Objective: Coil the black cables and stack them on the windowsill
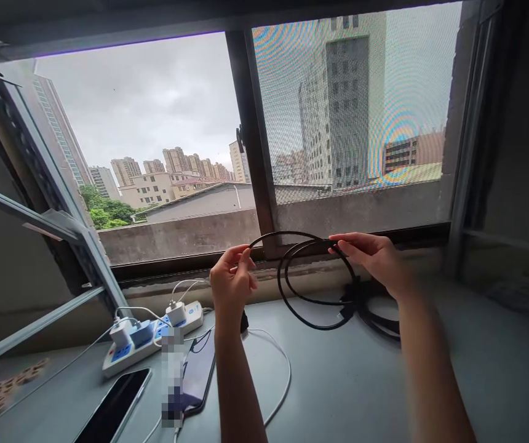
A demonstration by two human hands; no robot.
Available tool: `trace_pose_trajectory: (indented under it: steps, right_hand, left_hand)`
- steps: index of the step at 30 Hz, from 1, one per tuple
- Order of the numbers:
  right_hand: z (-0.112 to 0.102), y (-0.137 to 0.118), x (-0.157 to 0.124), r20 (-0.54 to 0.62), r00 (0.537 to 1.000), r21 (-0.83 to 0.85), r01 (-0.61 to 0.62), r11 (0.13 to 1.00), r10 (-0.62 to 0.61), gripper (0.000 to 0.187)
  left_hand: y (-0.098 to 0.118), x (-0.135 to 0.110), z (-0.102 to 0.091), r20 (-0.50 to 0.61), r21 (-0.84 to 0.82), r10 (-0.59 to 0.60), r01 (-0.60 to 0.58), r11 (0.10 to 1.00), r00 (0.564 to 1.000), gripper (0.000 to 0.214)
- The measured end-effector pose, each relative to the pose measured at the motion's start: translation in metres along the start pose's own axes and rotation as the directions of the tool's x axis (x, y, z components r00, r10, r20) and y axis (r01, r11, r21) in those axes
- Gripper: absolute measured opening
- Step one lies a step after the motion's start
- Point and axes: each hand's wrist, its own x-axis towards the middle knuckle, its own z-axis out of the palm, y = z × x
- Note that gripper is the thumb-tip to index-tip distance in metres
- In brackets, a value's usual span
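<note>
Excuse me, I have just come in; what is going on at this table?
A person holds a looped black cable above the table. The left hand pinches one stretch, and the right hand pinches another, with loops hanging between. A power strip and a phone lie to the left.

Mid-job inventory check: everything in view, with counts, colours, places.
desk: one, bluish, foreground
cable: apparently one, black, looped at centre
power strip: one, white and blue, left
plugs: three, two white, one bluish, in power strip
cords: several, white, across desk
phone: one, black, front left
second device: one, dark, right of phone
holed object: one, brown, far left
small item: one, black, centre
metal bars: several, grey, left
window: one, dark frame, behind desk
trees: some, green, outside
buildings: several, beige and grey, outside
left hand: one, bare, pinching cable
right hand: one, bare, pinching cable
</note>
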Motion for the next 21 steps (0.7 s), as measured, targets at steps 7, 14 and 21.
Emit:
trace_pose_trajectory:
  steps: [7, 14, 21]
  right_hand:
    - [0.008, -0.008, 0.000, 0.024, 0.999, -0.015, 0.034, 0.999, -0.034, 0.030]
    - [0.018, -0.021, -0.005, 0.123, 0.992, -0.003, -0.024, 1.000, 0.024, 0.031]
    - [0.018, -0.017, -0.004, 0.282, 0.953, 0.021, -0.119, 0.993, 0.108, 0.039]
  left_hand:
    - [0.002, 0.000, 0.001, 0.057, 0.014, 0.099, -0.100, 0.995, 0.993, 0.017]
    - [0.009, -0.004, 0.007, 0.271, -0.012, 0.091, -0.091, 0.996, 0.958, 0.013]
    - [0.002, -0.003, 0.008, 0.283, 0.028, 0.065, -0.077, 0.997, 0.957, 0.019]
